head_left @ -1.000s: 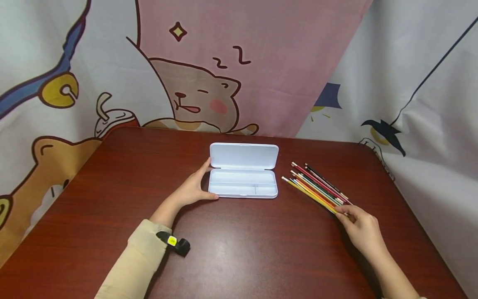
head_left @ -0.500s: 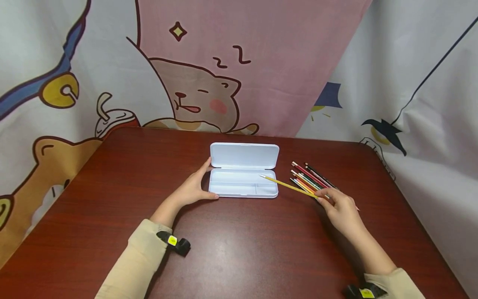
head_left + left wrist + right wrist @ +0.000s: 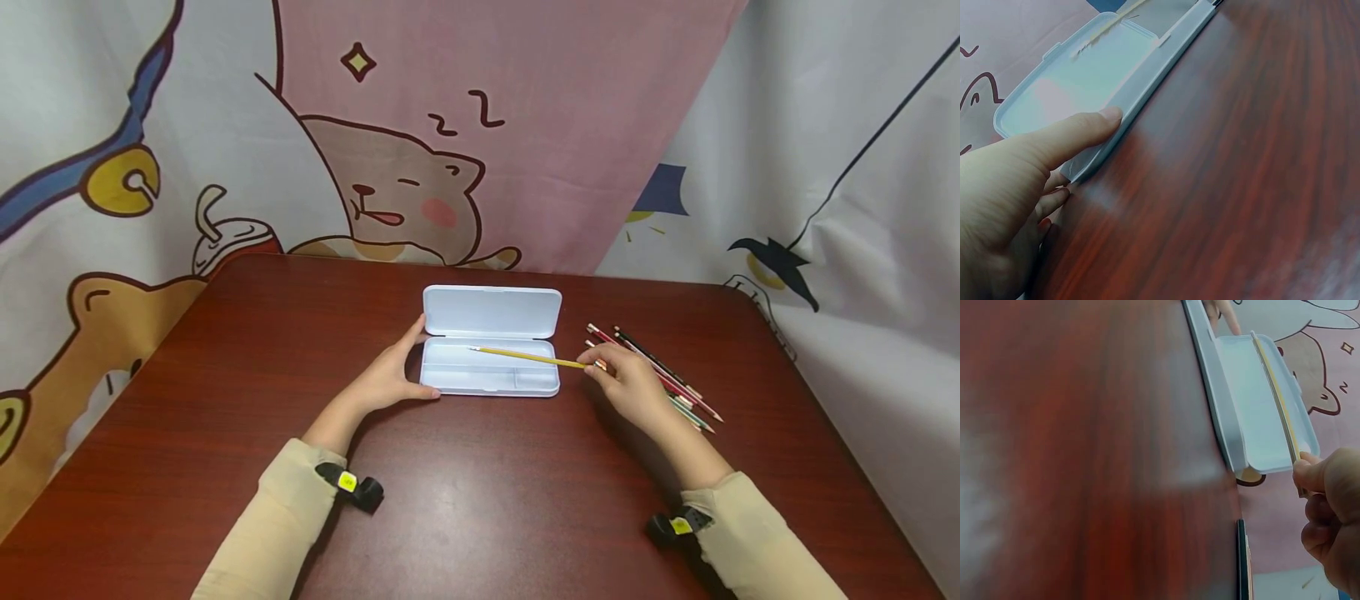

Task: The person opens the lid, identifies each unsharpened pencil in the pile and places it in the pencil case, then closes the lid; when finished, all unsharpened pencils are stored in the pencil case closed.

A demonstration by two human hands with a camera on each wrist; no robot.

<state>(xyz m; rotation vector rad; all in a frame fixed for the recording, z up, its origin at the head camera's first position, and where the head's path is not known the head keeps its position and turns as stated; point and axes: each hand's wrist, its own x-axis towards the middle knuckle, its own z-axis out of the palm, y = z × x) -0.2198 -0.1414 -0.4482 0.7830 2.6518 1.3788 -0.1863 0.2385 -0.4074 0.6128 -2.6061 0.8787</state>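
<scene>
A white pencil case [image 3: 468,381] lies on the table, its lid [image 3: 491,312] tilted up at the back. My left hand [image 3: 381,377] holds the case by its left end, thumb along the front edge and fingers at the rear corner. In the left wrist view, the thumb [image 3: 1082,134] presses on the case's front wall. My right hand [image 3: 636,390] pinches a yellow pencil [image 3: 528,357] near one end, just right of the case. The pencil's white-tipped end reaches over the long back compartment. From the right wrist, the pencil [image 3: 1280,403] overlaps the lid.
Several coloured pencils [image 3: 693,398] lie in a slanting bunch right of the case, partly hidden behind the right hand. The dark red wooden table [image 3: 450,500] meets a cartoon-printed cloth [image 3: 525,167] at its back. Both wrists wear small black cameras [image 3: 367,493].
My right hand has lifted the yellow pencil from the bunch and carried it left, so it now stretches over the case. My left hand has stayed on the case.
</scene>
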